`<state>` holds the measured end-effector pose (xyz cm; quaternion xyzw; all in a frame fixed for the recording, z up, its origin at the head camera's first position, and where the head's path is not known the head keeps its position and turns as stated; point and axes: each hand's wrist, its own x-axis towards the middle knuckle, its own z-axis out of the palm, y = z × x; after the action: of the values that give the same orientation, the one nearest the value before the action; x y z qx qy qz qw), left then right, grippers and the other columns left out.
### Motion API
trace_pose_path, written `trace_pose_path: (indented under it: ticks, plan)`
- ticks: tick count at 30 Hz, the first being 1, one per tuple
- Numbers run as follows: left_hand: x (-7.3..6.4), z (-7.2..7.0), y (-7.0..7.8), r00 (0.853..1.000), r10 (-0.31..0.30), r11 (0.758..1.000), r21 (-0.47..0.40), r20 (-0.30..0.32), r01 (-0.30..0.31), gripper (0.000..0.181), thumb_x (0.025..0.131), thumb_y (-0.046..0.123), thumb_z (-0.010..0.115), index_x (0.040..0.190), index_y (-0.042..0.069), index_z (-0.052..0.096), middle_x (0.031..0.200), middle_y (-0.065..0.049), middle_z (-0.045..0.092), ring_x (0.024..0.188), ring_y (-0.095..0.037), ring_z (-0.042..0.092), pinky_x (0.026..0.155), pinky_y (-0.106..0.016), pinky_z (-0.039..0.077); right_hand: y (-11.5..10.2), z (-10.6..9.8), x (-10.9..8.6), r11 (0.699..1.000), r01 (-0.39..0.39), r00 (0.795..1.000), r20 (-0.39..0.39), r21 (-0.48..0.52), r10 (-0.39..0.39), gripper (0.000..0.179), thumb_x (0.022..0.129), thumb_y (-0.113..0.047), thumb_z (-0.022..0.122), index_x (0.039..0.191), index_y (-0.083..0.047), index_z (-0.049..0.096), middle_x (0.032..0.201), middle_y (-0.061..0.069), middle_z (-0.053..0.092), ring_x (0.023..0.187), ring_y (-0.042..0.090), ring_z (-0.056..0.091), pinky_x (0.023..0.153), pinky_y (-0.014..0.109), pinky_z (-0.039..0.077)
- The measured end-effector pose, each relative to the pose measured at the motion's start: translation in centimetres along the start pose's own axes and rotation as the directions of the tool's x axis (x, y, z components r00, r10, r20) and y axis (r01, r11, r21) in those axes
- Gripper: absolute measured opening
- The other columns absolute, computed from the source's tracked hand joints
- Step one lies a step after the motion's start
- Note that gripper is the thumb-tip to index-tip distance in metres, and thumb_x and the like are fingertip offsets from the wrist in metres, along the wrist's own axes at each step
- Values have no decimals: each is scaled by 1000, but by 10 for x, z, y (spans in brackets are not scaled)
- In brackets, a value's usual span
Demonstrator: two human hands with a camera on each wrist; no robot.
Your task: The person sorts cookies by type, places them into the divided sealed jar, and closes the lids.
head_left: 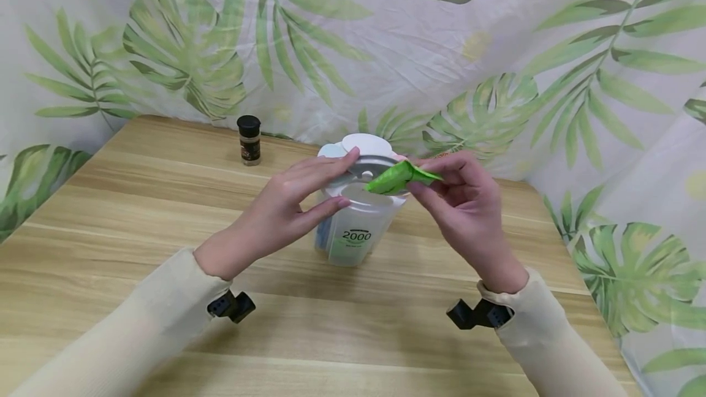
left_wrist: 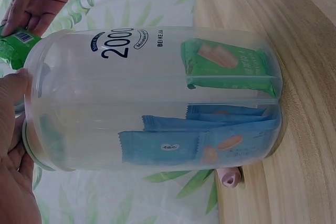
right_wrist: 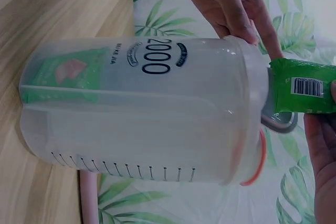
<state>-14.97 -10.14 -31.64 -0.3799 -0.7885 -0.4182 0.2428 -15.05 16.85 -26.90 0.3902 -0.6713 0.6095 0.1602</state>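
A translucent plastic storage container point(head_left: 358, 250) marked 2000 stands upright on the table, split into compartments. One grey lid flap point(head_left: 380, 161) is raised over its near opening. My left hand point(head_left: 287, 207) rests at the top, thumb at the near rim and straight fingers by the raised flap. My right hand point(head_left: 469, 213) pinches a green snack packet point(head_left: 394, 179), whose lower end overlaps the opening. A barcode shows on this packet in the right wrist view. Inside, another green packet point(left_wrist: 228, 66) lies at the bottom of one compartment, and several blue packets point(left_wrist: 173, 145) fill the one beside it.
A spice bottle point(head_left: 250, 143) with a black cap stands at the back left of the wooden table point(head_left: 165, 225). Something pink point(right_wrist: 89, 198) shows behind the container. A leaf-print cloth point(head_left: 386, 48) hangs along the table's back edge.
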Motion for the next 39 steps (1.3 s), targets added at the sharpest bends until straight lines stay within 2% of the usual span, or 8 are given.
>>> trace_pose_path:
  ticks: [5,9,16,21,25,31,35,39]
  plan:
    - [1,0,1,1000,0,1000,-1,0,0,69,92,5,79,155,13,52,147,-11,66,136,-29,62,119,-49,48,6,8,-2,998,3,999,48,-65,0,24,87,19,72,105,19,56,117,-12,74,114,8,74,93,24,63]
    - [1,1,2,1000,3,1000,5,-6,-3,69,92,5,80,155,11,52,147,-11,66,137,-29,62,122,-50,45,8,12,-2,995,0,998,66,-104,7,23,87,16,74,105,14,61,118,-11,76,111,9,75,93,28,64]
    - [0,1,1,1000,2,1000,16,-13,-2,69,92,6,80,155,12,52,148,-10,65,138,-29,61,124,-50,43,13,16,-4,983,-9,989,141,-185,36,27,83,21,76,105,10,66,112,23,76,112,7,74,92,28,65]
    - [1,2,1,1000,6,1000,13,-10,-6,70,92,5,80,155,12,52,147,-11,65,138,-29,61,124,-50,43,16,13,-7,975,-25,978,195,-220,69,23,86,15,76,106,6,72,116,23,75,114,9,72,94,27,64]
    - [1,2,1,1000,7,1000,19,-11,-7,69,92,6,79,155,12,52,148,-11,64,139,-29,61,124,-50,42,17,13,-6,958,11,975,216,-286,53,19,89,11,76,107,3,76,117,19,76,114,17,72,96,26,63]
    - [2,1,1,1000,2,1000,17,-8,-2,69,92,5,79,155,12,52,148,-11,65,138,-30,61,125,-50,41,18,13,-7,925,78,976,218,-373,5,15,89,9,77,102,2,80,115,16,77,110,24,73,99,17,58]
    - [0,2,0,1000,5,1000,18,-19,-5,69,91,3,79,154,9,53,146,-11,66,137,-31,62,125,-52,41,19,13,-7,927,92,974,225,-362,-9,15,88,10,77,100,2,80,114,16,77,109,23,73,100,17,58]
    - [0,3,1,1000,6,1000,22,-26,-5,69,91,3,80,154,8,53,146,-11,66,137,-31,62,125,-53,41,19,11,-7,945,89,976,218,-313,-20,15,89,13,74,100,3,78,113,19,76,111,16,71,95,20,61]
